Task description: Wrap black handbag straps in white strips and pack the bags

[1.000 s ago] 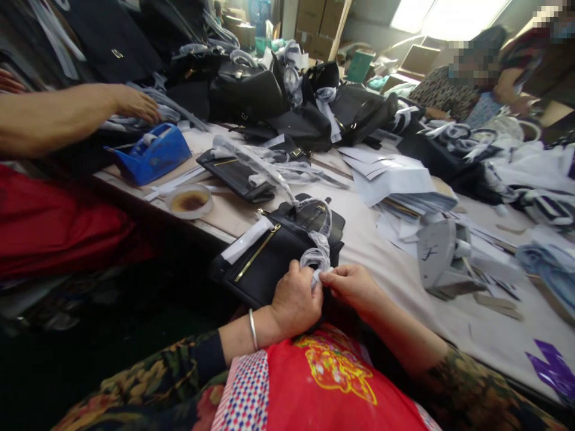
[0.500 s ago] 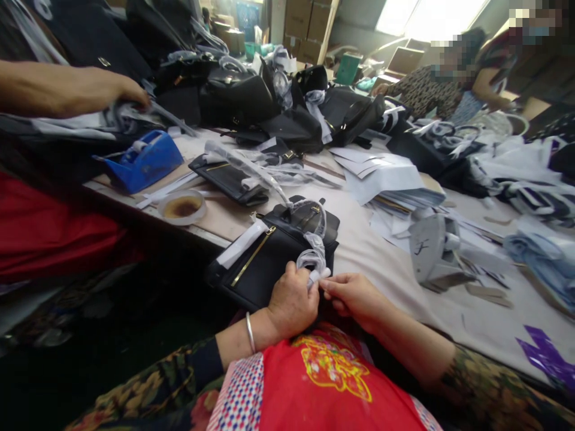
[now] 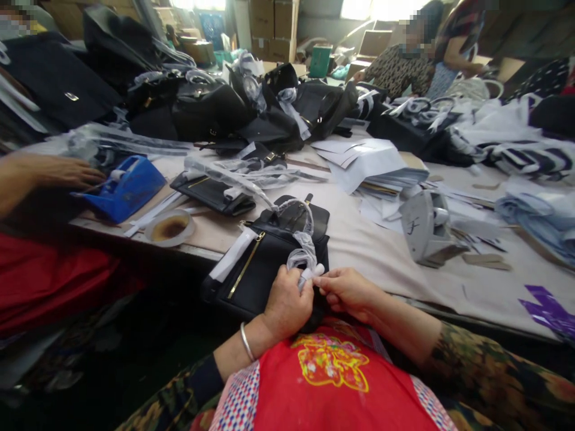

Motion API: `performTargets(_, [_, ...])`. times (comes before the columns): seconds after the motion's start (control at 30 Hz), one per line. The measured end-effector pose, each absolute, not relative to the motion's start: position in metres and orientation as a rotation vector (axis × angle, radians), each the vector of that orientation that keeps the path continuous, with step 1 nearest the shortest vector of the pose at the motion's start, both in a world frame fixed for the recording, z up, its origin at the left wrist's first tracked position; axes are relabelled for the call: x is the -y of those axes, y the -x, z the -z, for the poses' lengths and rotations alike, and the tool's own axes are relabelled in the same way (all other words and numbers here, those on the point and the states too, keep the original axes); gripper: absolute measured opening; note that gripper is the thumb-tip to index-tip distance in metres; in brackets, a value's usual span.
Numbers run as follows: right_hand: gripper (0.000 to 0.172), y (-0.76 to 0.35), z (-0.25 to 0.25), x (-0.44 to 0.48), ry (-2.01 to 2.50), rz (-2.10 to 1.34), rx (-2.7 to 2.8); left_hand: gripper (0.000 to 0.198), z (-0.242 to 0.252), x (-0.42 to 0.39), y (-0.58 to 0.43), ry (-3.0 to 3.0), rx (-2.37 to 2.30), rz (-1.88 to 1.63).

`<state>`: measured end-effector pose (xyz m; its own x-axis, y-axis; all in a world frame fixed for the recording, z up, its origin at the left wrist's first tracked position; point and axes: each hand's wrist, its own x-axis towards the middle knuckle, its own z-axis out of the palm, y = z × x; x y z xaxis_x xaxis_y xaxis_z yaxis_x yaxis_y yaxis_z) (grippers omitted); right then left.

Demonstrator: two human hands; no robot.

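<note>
A black handbag [image 3: 265, 257] with a gold zipper lies at the table's near edge, partly over it. Its strap [image 3: 302, 239] is wrapped in clear plastic film and white paper. My left hand [image 3: 287, 299] is closed around the wrapped end of the strap, and a silver bangle sits on that wrist. My right hand [image 3: 345, 288] pinches the white wrapped tip [image 3: 311, 273] from the right. Both hands rest on the bag's near corner.
Another person's hand [image 3: 63, 173] reaches a blue tape dispenser [image 3: 123, 188] at left, beside a tape roll [image 3: 169, 227]. A grey tape dispenser [image 3: 424, 227], paper stacks [image 3: 377, 170], a black wallet [image 3: 211, 193] and piled black bags [image 3: 211, 111] cover the table. Co-workers sit at the far right.
The view has swung left and tilted. My hands keep their hold on the wrapped strap end. The other person's hand has dropped from the bags down to the blue dispenser.
</note>
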<state>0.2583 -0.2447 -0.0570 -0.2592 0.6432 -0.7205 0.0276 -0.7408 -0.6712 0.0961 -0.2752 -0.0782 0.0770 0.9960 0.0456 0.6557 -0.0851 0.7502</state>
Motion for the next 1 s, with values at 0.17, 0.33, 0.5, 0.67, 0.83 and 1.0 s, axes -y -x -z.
performTargets(0.17, [0.046, -0.255, 0.065, 0.25, 1.48, -1.938, 0.83, 0.024, 0.069, 0.268, -0.092, -1.617, -1.576, -0.809])
performTargets(0.33, [0.047, -0.253, 0.072, 0.253, 1.474, -1.739, 0.983, 0.029, 0.066, 0.266, -0.089, -1.287, -1.396, -0.822])
performTargets(0.5, [0.052, -0.254, 0.081, 0.251, 1.443, -1.69, 1.121, 0.037, 0.066, 0.267, -0.092, -0.826, -1.126, -0.872])
performTargets(0.67, [0.052, -0.254, 0.082, 0.249, 1.259, -1.716, 1.146, 0.04, 0.066, 0.265, -0.092, -0.608, -0.994, -0.893])
performTargets(0.83, [0.044, -0.257, 0.073, 0.243, 1.152, -1.669, 1.286, 0.041, 0.07, 0.265, -0.094, -0.499, -0.951, -0.938])
performTargets(1.0, [0.019, -0.258, 0.067, 0.238, 1.246, -1.418, 1.561, 0.039, 0.07, 0.268, -0.098, -0.576, -1.05, -0.918])
